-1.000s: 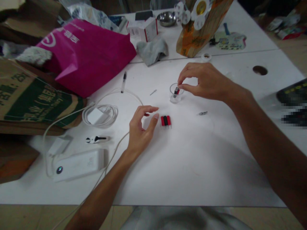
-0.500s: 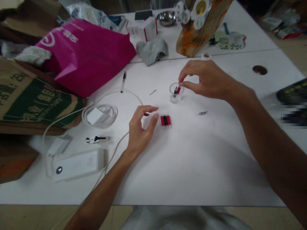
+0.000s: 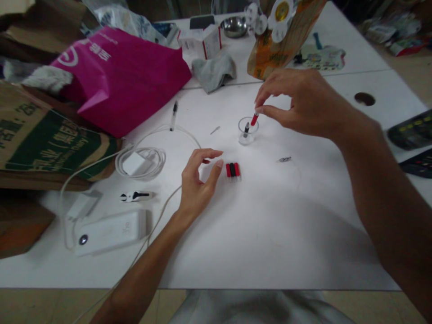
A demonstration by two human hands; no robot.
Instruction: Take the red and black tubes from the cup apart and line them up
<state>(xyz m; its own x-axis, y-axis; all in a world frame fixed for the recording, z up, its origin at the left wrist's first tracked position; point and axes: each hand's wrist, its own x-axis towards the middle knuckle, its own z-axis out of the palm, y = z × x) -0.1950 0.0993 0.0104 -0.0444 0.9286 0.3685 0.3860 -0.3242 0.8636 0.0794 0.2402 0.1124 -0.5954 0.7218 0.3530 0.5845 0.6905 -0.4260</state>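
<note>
Right hand: the right hand is closed in a pinch, thumb and fingertips gripping the upper end of a red piece.
Red piece: held tilted at the mouth of the clear cup (whether its lower tip is inside or just above the rim cannot be told).
Clear cup: upright on the white table; a black piece with a pale tip leans within it.
Left hand: the left hand is open and holds nothing, thumb and fingers parted, near the row of three pieces.
Row of three pieces: red, black and red, side by side on the table, nearer the wearer than the cup.
Small metal parts: a slim metal part lies left of the cup; a silvery part lies to its right.
Left side: a pen, a coiled cable, clippers and a white power bank.
Far side: a pink bag, a grey cloth and a metal bowl.
</note>
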